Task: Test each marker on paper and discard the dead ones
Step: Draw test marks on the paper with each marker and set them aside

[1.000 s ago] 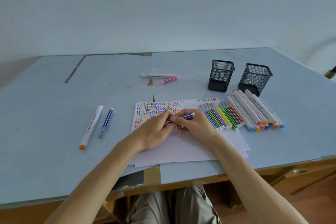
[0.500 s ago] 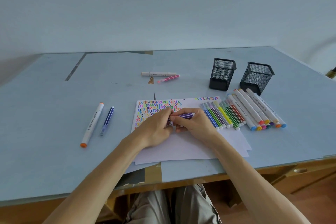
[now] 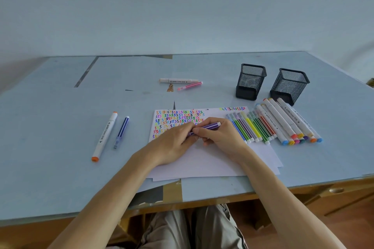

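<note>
Purple marker (image 3: 208, 126) pinched by both hands, left hand (image 3: 174, 143) at cap end, right hand (image 3: 219, 137) on barrel; a jerky uncapping could streak the test paper (image 3: 202, 161) or scatter the marker row (image 3: 263, 127) at 3 o'clock.

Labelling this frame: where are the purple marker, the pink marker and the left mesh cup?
purple marker (image 3: 210, 126), head view, striped barrel
pink marker (image 3: 190, 85), head view, mid barrel
left mesh cup (image 3: 251, 79), head view, front wall

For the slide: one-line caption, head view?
Both hands grip a purple marker over scribble-filled test paper, beside sorted markers.
</note>
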